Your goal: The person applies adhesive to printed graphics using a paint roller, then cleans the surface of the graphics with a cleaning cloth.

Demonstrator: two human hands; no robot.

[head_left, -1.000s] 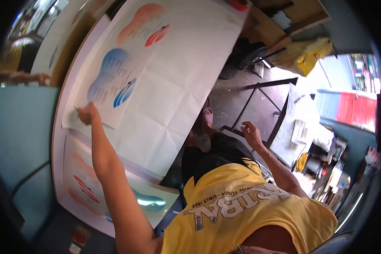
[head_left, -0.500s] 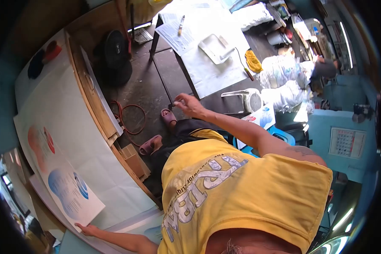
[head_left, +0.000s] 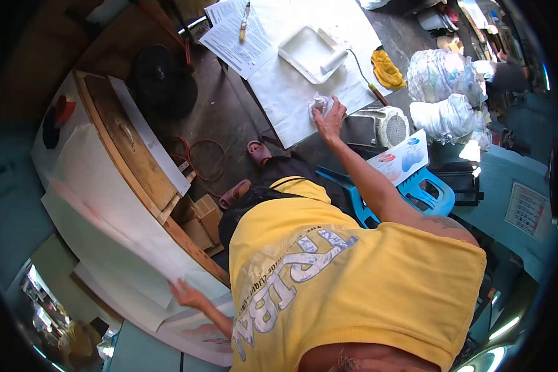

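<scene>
My left hand (head_left: 188,295) is open, fingers apart, beside the lower edge of a large white sheet (head_left: 115,239) on the workbench at the left. A faint pinkish streak crosses that sheet, and another sheet with reddish patches (head_left: 214,335) lies below the hand. At the white-covered table, my right hand (head_left: 330,121) is closed on a crumpled whitish wad (head_left: 320,104), cloth or plastic. Near it are a white tray (head_left: 305,57), a paint roller (head_left: 335,62) resting at its edge, and a yellow glove (head_left: 387,69).
Printed papers (head_left: 235,40) and a brush (head_left: 243,28) lie on the table. A blue plastic stool (head_left: 431,192) carries a printed sheet (head_left: 403,158); a white stool (head_left: 387,127) stands beyond. An orange cord (head_left: 211,177) coils on the floor near a black fan (head_left: 161,77).
My right hand has moved from above the floor to the table and closed on the wad. My left hand has let go of the printed sheet's corner; its blue and red print no longer shows there.
</scene>
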